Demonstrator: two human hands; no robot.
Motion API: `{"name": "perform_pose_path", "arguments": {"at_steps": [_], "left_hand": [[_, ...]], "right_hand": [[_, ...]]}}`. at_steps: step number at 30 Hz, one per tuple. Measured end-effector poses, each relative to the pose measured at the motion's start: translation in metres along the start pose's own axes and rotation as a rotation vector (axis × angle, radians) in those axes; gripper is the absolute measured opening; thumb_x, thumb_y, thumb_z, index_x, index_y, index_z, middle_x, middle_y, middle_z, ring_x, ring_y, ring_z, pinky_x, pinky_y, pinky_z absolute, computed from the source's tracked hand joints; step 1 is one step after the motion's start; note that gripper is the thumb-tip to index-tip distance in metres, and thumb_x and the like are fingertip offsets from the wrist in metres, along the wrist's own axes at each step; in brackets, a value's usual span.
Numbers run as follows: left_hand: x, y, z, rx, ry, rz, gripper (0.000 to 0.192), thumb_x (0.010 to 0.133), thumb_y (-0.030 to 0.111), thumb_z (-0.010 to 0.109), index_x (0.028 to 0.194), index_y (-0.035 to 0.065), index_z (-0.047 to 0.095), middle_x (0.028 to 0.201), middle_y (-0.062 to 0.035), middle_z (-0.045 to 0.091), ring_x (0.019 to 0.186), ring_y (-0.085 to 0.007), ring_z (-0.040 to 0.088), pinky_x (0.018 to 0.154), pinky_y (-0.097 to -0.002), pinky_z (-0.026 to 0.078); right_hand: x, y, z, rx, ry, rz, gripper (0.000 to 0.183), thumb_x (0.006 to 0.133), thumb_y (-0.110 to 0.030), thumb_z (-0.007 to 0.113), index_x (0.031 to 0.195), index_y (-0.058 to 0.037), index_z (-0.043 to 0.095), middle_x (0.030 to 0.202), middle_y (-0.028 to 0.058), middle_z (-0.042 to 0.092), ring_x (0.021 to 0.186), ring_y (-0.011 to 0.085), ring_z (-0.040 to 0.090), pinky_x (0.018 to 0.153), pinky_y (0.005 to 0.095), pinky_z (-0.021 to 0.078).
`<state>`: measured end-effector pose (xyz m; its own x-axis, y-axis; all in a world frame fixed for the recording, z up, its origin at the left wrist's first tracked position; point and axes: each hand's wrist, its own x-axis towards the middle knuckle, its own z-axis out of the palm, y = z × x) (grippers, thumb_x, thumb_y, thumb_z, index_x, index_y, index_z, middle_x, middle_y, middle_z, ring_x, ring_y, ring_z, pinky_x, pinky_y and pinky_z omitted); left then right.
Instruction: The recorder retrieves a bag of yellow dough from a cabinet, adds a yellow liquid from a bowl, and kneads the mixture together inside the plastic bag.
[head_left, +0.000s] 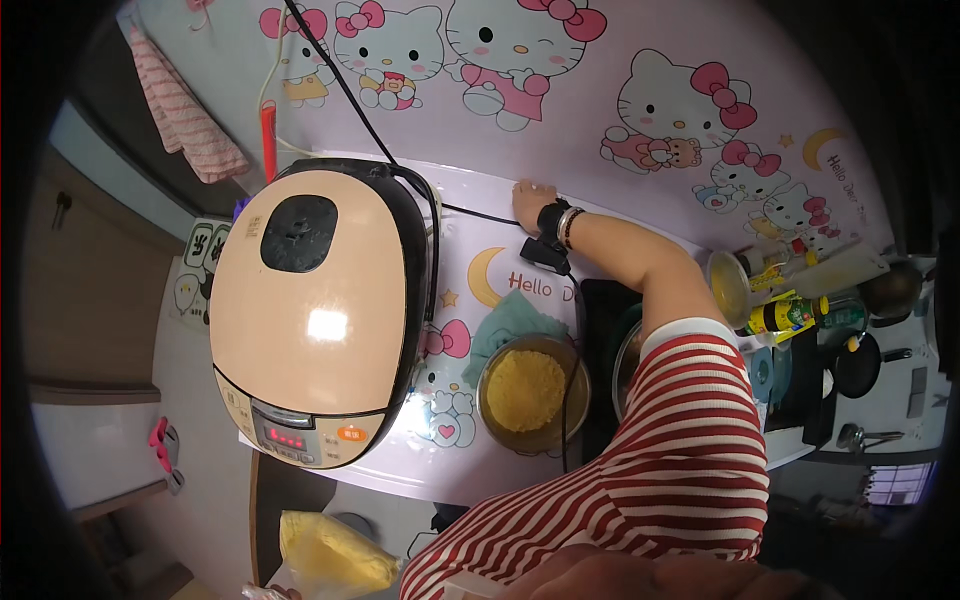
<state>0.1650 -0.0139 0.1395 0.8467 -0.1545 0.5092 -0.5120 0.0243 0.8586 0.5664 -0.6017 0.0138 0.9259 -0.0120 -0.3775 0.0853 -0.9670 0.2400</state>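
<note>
My right hand (535, 206) lies palm down at the back of the counter, against the patterned wall covering. A black device (546, 255) is strapped at that wrist, and a black cable runs up to the hand; whatever is under the palm is hidden. Only a few fingers of my left hand (283, 592) show at the bottom edge, closed on the clear plastic bag (337, 553) of yellow meal, below the counter's front edge. Before me stands a metal bowl (581, 420) of yellow grain or meal. To its left is a large rice cooker (319, 315), lid down and display lit.
A teal cloth (516, 322) is bunched behind the bowl. Another metal bowl (622, 367) is partly hidden by my right arm. Bottles (787, 313) and a frying pan (857, 366) stand to the right. A striped towel (180, 112) hangs at upper left.
</note>
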Motion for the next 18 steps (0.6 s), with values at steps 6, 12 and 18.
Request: {"name": "perform_pose_path", "arguments": {"at_steps": [6, 12, 18], "left_hand": [[0.019, 0.033, 0.059, 0.12, 0.889, -0.652, 0.008, 0.078, 0.009, 0.054, 0.079, 0.0076, 0.046, 0.062, -0.0024, 0.047, 0.056, -0.0136, 0.046, 0.053, -0.0258, 0.037], [-0.014, -0.009, -0.014, -0.086, -0.045, -0.024, 0.008, 0.078, 0.01, 0.054, 0.079, 0.0078, 0.046, 0.061, -0.0026, 0.046, 0.056, -0.0135, 0.045, 0.053, -0.0257, 0.036], [0.017, 0.033, 0.052, 0.178, 0.911, -0.652, 0.01, 0.078, 0.009, 0.052, 0.073, 0.009, 0.044, 0.059, -0.0015, 0.044, 0.055, -0.0127, 0.044, 0.053, -0.0257, 0.036]], "right_hand": [[-0.032, 0.034, -0.015, 0.087, -0.123, 0.045, 0.062, 0.081, -0.016, 0.044, 0.138, -0.0189, 0.019, 0.124, 0.0163, 0.04, 0.112, 0.0325, 0.044, 0.091, 0.0465, 0.035], [-0.021, 0.036, -0.004, 0.119, -0.084, 0.013, 0.05, 0.089, -0.02, 0.033, 0.137, -0.0191, 0.021, 0.125, 0.0161, 0.039, 0.116, 0.0319, 0.04, 0.094, 0.0423, 0.0341], [-0.03, 0.046, -0.012, 0.001, -0.119, -0.05, 0.054, 0.083, -0.016, 0.04, 0.135, -0.0148, 0.026, 0.119, 0.0166, 0.042, 0.11, 0.0307, 0.044, 0.088, 0.0398, 0.0383]]}}
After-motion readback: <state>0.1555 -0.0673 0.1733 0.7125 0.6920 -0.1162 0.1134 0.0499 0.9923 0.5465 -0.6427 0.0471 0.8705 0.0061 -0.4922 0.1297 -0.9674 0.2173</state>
